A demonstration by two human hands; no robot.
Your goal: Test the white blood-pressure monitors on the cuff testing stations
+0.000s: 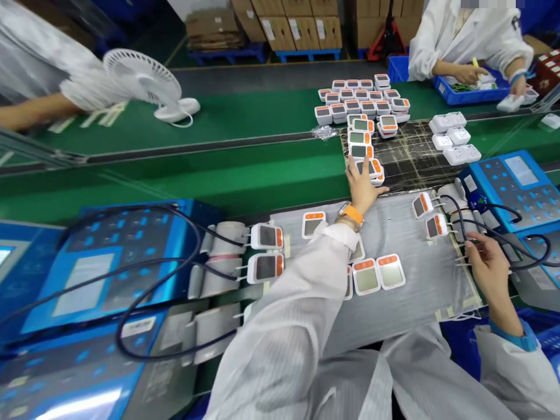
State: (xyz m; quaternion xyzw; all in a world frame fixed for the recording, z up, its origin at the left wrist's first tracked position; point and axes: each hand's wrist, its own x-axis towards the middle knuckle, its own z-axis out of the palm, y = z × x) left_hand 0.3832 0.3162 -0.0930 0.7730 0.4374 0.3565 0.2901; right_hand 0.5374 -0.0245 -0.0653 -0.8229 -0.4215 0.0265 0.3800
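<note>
My left hand [362, 185], with an orange watch at the wrist, reaches forward and lies on a white monitor unit with an orange edge [371, 169] at the near end of a row of such units [359, 139]; its fingers cover the unit. My right hand [486, 263] is at the right by the black tubes [516, 240] of the blue tester [520, 188], fingers curled at a tube. Two units [429, 216] are plugged in beside it. More units [378, 274] lie on the grey mat [420, 303].
A second blue tester [109, 256] with cuffs and two plugged units [266, 252] stands at the left. A batch of units [363, 100] and a white fan [149, 81] sit on the green belt [219, 122]. Other people in white coats work at the far right [470, 35] and left [39, 76].
</note>
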